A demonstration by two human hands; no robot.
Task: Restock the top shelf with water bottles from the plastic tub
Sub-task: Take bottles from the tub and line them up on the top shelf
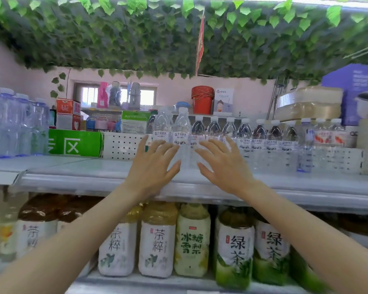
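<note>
The top shelf (77,166), a smooth pale slab with a rounded front lip, carries a row of water bottles (259,132) to the right, probably lined up so their labels face out. At the row's left end stand two front bottles (182,128), upright, of clear ribbed plastic with white caps. The left hand (151,168) and right hand (225,168) flank their lower halves, fingers (167,148) straight and spread, seemingly steadying or nudging them into line. Whether they actually touch is unclear. The plastic tub is out of view.
</note>
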